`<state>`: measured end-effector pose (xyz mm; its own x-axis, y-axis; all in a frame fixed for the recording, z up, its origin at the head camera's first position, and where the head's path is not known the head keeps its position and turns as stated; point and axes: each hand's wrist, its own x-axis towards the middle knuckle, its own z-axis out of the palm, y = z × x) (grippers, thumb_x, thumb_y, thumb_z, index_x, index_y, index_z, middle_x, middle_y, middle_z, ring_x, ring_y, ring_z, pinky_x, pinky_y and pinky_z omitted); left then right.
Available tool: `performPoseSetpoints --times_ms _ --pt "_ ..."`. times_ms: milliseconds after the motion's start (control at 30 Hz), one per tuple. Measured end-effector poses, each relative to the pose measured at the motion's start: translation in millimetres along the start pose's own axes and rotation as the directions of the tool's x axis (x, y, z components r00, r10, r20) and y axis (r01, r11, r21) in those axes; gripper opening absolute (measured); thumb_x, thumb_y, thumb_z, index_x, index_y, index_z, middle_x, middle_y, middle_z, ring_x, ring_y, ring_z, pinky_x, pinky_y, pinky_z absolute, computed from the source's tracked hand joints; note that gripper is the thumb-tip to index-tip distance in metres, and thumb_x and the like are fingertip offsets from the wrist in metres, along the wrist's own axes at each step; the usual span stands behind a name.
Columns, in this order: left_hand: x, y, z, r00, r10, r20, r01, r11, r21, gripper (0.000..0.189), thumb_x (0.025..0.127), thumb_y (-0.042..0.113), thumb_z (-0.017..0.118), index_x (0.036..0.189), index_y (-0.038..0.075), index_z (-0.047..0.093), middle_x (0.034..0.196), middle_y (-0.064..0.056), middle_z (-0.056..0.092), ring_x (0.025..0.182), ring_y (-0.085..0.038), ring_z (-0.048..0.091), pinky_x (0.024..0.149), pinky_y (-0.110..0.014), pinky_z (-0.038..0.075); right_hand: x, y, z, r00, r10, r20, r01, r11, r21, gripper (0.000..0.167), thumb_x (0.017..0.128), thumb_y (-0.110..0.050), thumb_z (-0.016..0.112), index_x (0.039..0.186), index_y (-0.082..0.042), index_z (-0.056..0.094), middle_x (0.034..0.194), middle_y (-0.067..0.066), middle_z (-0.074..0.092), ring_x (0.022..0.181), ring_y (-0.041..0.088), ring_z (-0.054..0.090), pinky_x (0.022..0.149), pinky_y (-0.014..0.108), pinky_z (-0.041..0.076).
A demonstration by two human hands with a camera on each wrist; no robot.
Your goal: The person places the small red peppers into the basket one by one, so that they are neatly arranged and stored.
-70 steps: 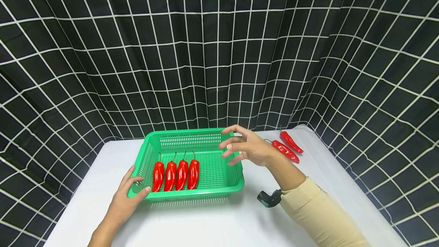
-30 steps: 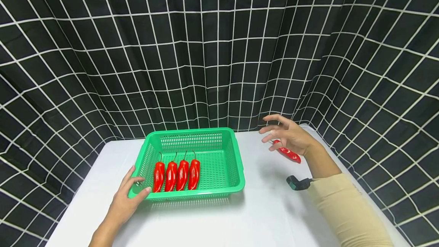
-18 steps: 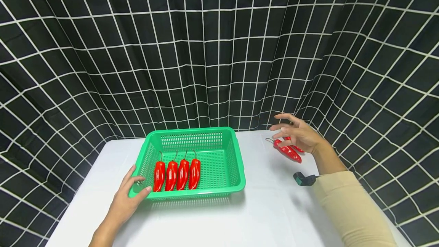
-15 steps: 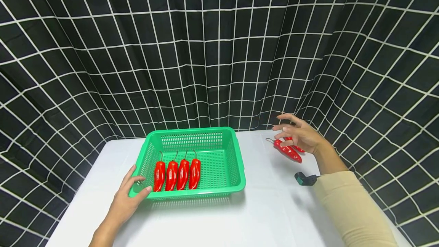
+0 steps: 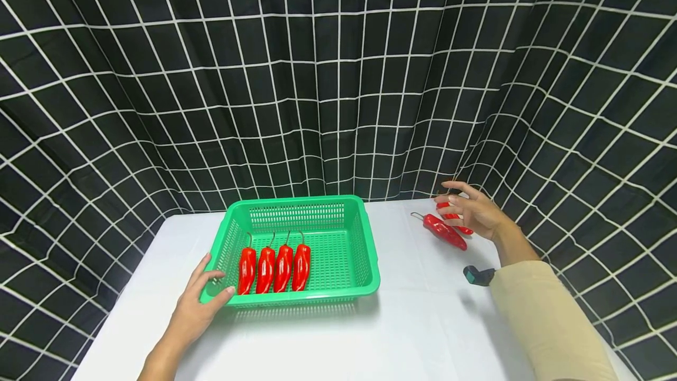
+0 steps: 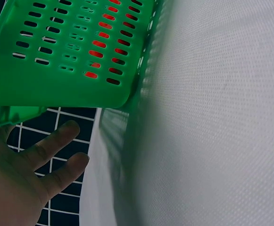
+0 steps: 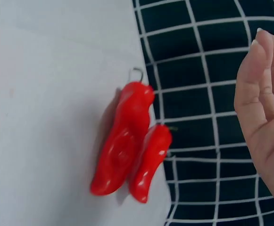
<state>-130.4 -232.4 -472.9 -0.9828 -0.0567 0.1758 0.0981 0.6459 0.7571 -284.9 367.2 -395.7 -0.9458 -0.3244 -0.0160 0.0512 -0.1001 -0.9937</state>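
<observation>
- Looking at the head view first: the person's right hand hangs at the far right of the white cloth-covered table, fingers loosely bent and apart, with nothing that I can see pinched between them.
- Partly behind those fingers lies one glossy red long pepper; a second red pepper with a hooked stem lies just to its near left. Both slant alike, stem end to the far left, tip to the near right, and the fingers point left over them.
- The left hand is well apart from that pair (the basket's whole length lies between), so the right is clearly nearer. It holds the near left corner of the green slotted plastic basket, where four glossy red peppers lie side by side, stems to the far side.
- In the left wrist view, two of its fingers stretch out, spread, off the basket.
- In the right wrist view, the right hand's fingers look close together and hold nothing; whether the pair on the table touch, I cannot tell.
</observation>
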Motion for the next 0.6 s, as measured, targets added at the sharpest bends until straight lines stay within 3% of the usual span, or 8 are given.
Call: performPoseSetpoints --times_ms 267,400,600 --pt "0.2 2.7 0.0 1.0 -0.002 -0.003 0.002 1.0 0.003 0.041 0.089 0.034 0.069 0.119 0.009 0.057 0.159 -0.007 0.015 0.139 -0.046 0.017 0.097 -0.075 0.019 1.0 17.4 -16.1 0.99 0.072 -0.119 -0.079 0.995 -0.056 0.042 0.098 -0.017 0.055 0.137 -0.026 0.043 0.13 0.009 0.052 0.109 0.026 0.059 0.095 0.047 0.045" --pt "-0.4 2.6 -0.3 1.0 -0.004 -0.001 0.004 1.0 0.012 0.041 0.089 0.035 0.069 0.119 0.01 0.057 0.159 -0.007 0.014 0.139 -0.047 0.017 0.097 -0.075 0.019 2.1 27.2 -21.0 0.983 0.086 -0.161 -0.102 0.99 -0.095 0.051 0.098 -0.015 0.055 0.146 -0.017 0.035 0.133 0.015 0.047 0.117 0.03 0.053 0.096 0.048 0.045" --pt "-0.7 2.5 -0.6 1.0 -0.002 0.001 0.002 1.0 0.008 0.04 0.09 0.034 0.069 0.119 0.01 0.057 0.159 -0.006 0.014 0.139 -0.047 0.017 0.097 -0.075 0.019 5.8 39.6 -24.7 0.969 0.105 -0.224 -0.137 0.982 -0.131 0.058 0.095 -0.02 0.063 0.146 -0.02 0.035 0.141 0.02 0.035 0.128 0.039 0.039 0.102 0.05 0.038"
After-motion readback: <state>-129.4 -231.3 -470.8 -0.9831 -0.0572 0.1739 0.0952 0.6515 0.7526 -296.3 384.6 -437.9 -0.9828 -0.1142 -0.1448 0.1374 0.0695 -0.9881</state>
